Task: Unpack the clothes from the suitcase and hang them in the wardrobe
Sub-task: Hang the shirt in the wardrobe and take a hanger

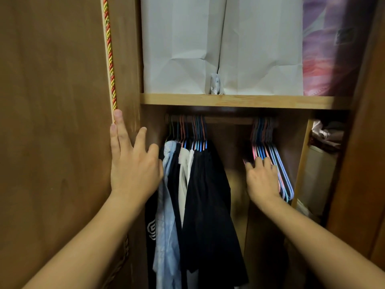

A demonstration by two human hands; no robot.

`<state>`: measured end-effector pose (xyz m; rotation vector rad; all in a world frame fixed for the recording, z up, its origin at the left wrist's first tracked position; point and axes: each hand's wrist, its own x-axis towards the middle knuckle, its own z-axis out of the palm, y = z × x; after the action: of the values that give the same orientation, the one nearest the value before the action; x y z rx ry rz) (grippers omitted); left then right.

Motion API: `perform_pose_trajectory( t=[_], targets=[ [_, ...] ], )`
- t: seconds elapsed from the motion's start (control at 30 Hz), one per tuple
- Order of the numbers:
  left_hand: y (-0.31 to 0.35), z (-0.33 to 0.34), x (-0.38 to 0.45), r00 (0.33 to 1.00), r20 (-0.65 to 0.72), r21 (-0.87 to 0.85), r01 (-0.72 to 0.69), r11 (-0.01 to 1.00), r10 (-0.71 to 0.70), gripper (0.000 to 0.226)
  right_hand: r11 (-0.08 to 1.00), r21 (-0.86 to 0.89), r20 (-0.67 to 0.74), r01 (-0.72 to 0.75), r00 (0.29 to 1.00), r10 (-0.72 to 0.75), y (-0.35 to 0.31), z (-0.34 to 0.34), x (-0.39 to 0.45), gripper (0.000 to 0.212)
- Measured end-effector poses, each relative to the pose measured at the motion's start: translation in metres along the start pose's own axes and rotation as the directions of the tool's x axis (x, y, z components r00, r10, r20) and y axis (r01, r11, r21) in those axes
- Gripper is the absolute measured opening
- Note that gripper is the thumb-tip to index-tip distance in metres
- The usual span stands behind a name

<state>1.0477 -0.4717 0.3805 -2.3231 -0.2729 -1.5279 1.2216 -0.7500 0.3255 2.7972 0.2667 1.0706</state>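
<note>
Left hand (133, 163) open, fingers spread, flat against the wardrobe door (54, 122) edge, holding nothing; right hand (263, 178) fingers curled into the bunch of empty hangers (270, 161) at the right end of the rail (227, 120), count not clear, roughly ten, pink and blue; hung clothes (200, 195) at the left end: one light blue, one white, at least two dark garments; white geometric print on the leftmost dark one, no readable text; shelf (239, 101) above carries two white bags (220, 49) and one purple bundle (327, 49); suitcase out of frame.
</note>
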Motion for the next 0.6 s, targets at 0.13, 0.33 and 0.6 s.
perform_pose_trajectory(
  t=[0.13,0.33,0.6],
  targets=[
    [0.000,-0.003,0.000,1.000,0.026,0.003,0.002,1.000,-0.002,0.022,0.989,-0.123,0.068,-0.083,0.993,0.092,0.010,0.000,0.007,0.040],
    [-0.001,-0.003,0.001,0.999,0.050,-0.008,0.004,1.000,-0.004,0.023,0.989,0.007,0.152,-0.145,0.978,0.142,0.012,0.000,0.010,0.026],
    [0.000,0.001,0.001,0.998,0.061,0.029,0.025,0.999,-0.027,0.021,0.899,0.385,0.036,-0.211,0.976,0.214,-0.007,-0.005,0.027,0.018]
  ],
)
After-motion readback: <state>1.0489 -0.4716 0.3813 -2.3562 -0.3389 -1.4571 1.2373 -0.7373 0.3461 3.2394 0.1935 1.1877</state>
